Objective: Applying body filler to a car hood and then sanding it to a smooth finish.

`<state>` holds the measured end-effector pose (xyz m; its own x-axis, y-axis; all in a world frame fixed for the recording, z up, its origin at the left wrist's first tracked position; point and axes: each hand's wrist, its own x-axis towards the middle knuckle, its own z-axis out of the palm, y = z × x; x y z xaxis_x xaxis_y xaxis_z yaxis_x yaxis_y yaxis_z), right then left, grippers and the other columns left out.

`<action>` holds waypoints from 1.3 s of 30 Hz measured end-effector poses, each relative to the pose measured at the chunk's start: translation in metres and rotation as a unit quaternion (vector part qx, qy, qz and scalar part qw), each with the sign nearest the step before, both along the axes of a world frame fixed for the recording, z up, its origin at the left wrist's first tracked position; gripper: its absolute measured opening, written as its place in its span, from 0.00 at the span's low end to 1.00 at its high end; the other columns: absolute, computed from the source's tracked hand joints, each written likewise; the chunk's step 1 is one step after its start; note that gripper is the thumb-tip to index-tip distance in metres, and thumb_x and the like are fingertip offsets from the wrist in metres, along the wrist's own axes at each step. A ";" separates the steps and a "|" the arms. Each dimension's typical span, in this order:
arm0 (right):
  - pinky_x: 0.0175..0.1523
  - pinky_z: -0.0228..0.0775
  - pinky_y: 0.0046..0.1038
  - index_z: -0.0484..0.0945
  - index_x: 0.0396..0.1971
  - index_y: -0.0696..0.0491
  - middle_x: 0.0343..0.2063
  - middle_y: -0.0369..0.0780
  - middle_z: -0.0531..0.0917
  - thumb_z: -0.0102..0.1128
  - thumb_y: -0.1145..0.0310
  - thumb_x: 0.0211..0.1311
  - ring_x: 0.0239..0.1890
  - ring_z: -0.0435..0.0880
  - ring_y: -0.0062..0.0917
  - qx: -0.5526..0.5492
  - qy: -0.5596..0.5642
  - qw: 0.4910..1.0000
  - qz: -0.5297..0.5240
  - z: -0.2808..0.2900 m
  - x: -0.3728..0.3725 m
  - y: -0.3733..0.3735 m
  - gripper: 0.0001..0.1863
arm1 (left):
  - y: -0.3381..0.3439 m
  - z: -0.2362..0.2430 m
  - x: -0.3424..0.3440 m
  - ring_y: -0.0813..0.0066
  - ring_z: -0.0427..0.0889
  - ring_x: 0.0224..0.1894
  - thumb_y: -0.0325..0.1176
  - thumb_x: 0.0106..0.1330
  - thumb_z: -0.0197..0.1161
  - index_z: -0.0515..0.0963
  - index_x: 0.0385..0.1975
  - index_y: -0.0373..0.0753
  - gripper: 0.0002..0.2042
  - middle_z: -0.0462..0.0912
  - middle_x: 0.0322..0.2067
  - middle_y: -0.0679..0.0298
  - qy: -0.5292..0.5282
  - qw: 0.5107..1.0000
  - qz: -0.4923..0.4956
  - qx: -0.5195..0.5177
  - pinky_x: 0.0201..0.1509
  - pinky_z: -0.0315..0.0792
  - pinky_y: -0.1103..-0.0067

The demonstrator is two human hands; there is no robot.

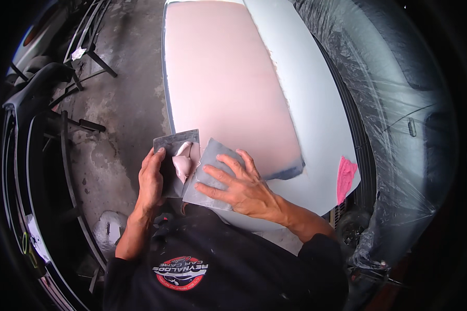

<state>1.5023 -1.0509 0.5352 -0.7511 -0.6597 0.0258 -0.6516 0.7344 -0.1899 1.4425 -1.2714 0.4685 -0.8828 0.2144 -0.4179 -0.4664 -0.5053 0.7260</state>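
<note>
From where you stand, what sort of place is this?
Probably an auto body workshop: a broad white panel carries a pink, filler-like layer, a plastic-draped vehicle stands at the right, and the left hand holds a dark board with pink paste.

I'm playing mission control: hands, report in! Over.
Left hand holding dark board, pink paste on it. Right hand holding gray plate. Pink scrap on panel's corner, clear of both hands.
</note>
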 end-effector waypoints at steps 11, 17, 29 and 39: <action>0.62 0.61 0.50 0.72 0.57 0.51 0.58 0.44 0.72 0.52 0.76 0.63 0.61 0.68 0.43 -0.510 -0.295 0.794 -0.148 0.009 0.049 0.061 0.21 | -0.074 -0.002 -0.025 0.68 0.81 0.43 0.39 0.70 0.49 0.74 0.48 0.36 0.15 0.80 0.41 0.62 0.119 0.973 0.166 0.111 0.50 0.75 0.72; 0.56 0.68 0.57 0.62 0.62 0.55 0.58 0.49 0.70 0.50 0.68 0.68 0.60 0.69 0.48 -0.807 -0.375 0.440 -0.119 -0.038 0.061 0.075 0.23 | -0.059 -0.001 -0.008 0.66 0.82 0.42 0.40 0.70 0.48 0.73 0.49 0.32 0.18 0.81 0.42 0.57 0.043 0.984 0.136 0.109 0.52 0.74 0.72; 0.55 0.72 0.51 0.62 0.61 0.54 0.54 0.47 0.74 0.49 0.75 0.67 0.57 0.74 0.42 -0.794 -0.387 0.449 -0.134 -0.037 0.040 0.063 0.22 | -0.055 -0.009 -0.013 0.66 0.81 0.43 0.40 0.70 0.47 0.73 0.50 0.32 0.19 0.80 0.43 0.57 0.058 0.985 0.113 0.116 0.52 0.74 0.71; 0.51 0.73 0.57 0.61 0.62 0.53 0.56 0.46 0.72 0.50 0.76 0.65 0.57 0.73 0.45 -0.798 -0.341 0.467 -0.170 -0.041 0.008 0.027 0.25 | -0.086 -0.029 -0.060 0.65 0.81 0.44 0.39 0.70 0.46 0.72 0.51 0.32 0.19 0.80 0.43 0.57 0.018 0.988 0.103 0.115 0.52 0.75 0.72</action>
